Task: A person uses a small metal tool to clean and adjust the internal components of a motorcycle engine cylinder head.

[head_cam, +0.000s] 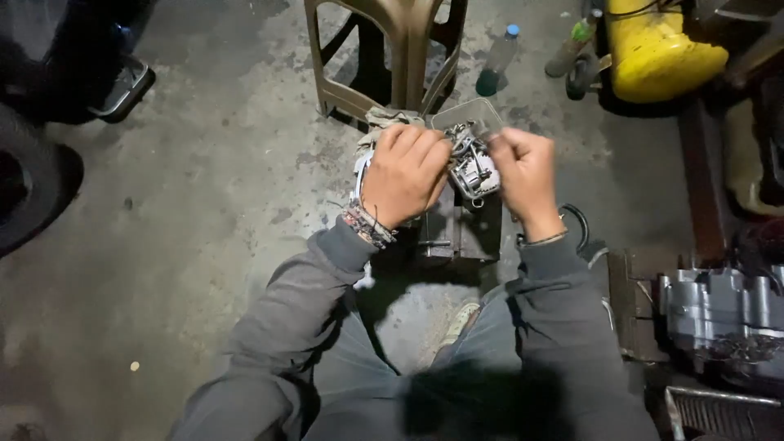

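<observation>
Grey metal engine part [472, 170], frame centre: left hand [404, 175] and right hand [525, 175] both grip it; steadier support advised.

Two plastic bottles are seen on the concrete floor at the top of the view, to the right of a tan plastic stool. The nearer bottle [496, 62] is clear with a blue cap and a dark green lower part; it is stood slightly tilted, just beside the stool's leg. The second bottle [569, 47] is laid at a slant further right, with a green upper part, touching or just beside a yellow rounded body. A clear, shallow plastic container [472, 114] with rounded corners is seen behind the hands, near the stool's foot. No labels, signs or screens can be made out.
</observation>
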